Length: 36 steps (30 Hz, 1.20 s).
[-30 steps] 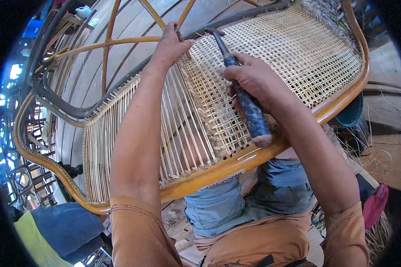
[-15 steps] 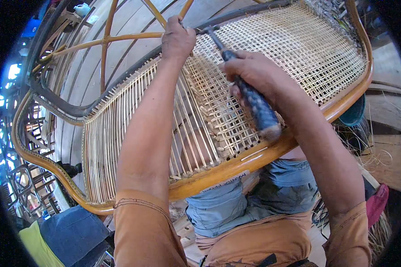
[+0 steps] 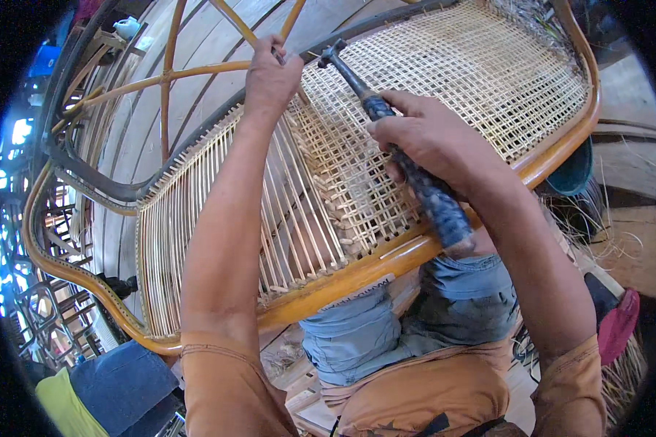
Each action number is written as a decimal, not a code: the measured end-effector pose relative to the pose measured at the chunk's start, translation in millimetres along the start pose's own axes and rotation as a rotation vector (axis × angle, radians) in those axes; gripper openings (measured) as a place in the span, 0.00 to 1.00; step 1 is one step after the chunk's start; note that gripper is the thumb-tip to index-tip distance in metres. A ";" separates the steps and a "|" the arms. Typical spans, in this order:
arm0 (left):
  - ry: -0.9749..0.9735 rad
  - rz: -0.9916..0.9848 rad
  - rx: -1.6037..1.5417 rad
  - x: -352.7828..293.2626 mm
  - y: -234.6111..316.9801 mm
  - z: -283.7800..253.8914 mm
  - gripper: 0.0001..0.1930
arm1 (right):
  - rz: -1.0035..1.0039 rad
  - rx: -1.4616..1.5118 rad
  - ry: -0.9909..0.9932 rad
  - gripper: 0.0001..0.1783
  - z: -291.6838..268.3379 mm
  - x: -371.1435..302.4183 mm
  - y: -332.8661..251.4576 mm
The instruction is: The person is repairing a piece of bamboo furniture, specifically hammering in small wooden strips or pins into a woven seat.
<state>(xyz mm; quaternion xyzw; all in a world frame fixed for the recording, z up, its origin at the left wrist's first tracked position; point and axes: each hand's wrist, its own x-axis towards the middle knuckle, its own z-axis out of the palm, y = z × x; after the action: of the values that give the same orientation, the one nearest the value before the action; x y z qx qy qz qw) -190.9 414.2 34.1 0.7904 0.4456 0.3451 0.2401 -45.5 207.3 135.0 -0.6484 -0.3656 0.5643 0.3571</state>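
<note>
Across my lap lies a curved wooden frame (image 3: 386, 258) with a cane seat (image 3: 481, 80). Close open weave covers its right part, while single parallel cane strands (image 3: 175, 226) span the left. My left hand (image 3: 272, 76) is closed at the far rail, near where the strands meet the weave. The dark end of a slim tool (image 3: 277, 55) pokes out between its fingers; the rest is hidden. In my right hand (image 3: 430, 138) is a hammer (image 3: 437, 207) with a thick dark blue wrapped handle. Its small metal head (image 3: 333, 53) hovers over the weave, right of my left hand and apart from it.
Crossed wooden poles (image 3: 168, 76) of the frame rise at the far left. A teal container (image 3: 572, 171) and loose cane fibres (image 3: 612, 240) are at the right. A red cloth (image 3: 619, 324) lies at the lower right, and a person's blue and lime clothing (image 3: 120, 382) shows at lower left.
The hammer head looks bigger and clearer, as if lifted off the rail, and the handle's butt has swung slightly right and down. My left hand keeps its grip. The whole view has shifted a little.
</note>
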 end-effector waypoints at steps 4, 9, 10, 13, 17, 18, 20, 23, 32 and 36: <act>-0.089 0.022 0.072 -9.8 17.1 -10.7 0.12 | 0.013 0.094 -0.020 0.14 -1.3 -17.9 5.1; -0.034 0.074 0.077 -8.4 9.2 -9.2 0.16 | 0.013 0.137 0.022 0.13 9.3 -19.3 12.4; -0.027 0.047 0.051 -7.2 9.6 -8.4 0.16 | 0.001 0.166 0.064 0.13 12.1 -15.4 15.9; -0.074 0.077 0.050 -5.8 13.5 -4.2 0.13 | -0.059 0.177 0.078 0.12 15.0 -7.4 19.7; -0.033 0.058 0.118 -10.6 16.0 3.2 0.17 | 0.044 0.338 0.047 0.09 21.7 -9.7 21.0; -0.012 0.024 0.150 -10.0 14.5 6.0 0.16 | 0.069 0.355 0.070 0.08 26.1 -11.7 17.6; -0.006 0.042 0.148 -9.2 7.6 2.6 0.16 | 0.113 0.327 -0.051 0.08 23.5 -11.7 12.5; -0.018 0.059 0.135 -8.8 10.0 2.7 0.15 | 0.157 0.328 -0.139 0.06 19.5 -11.7 8.1; 0.002 0.070 0.044 -8.7 6.1 -6.6 0.14 | -0.002 0.158 0.007 0.08 16.3 -23.3 13.5; -0.150 -0.036 -0.466 -13.2 14.0 -31.0 0.11 | -0.125 0.231 0.126 0.20 2.7 -51.1 17.3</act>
<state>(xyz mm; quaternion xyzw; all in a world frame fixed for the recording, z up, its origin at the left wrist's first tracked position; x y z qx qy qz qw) -211.7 398.2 59.5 0.7289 0.3491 0.3745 0.4544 -51.9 154.4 143.7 -0.6132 -0.3148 0.5375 0.4857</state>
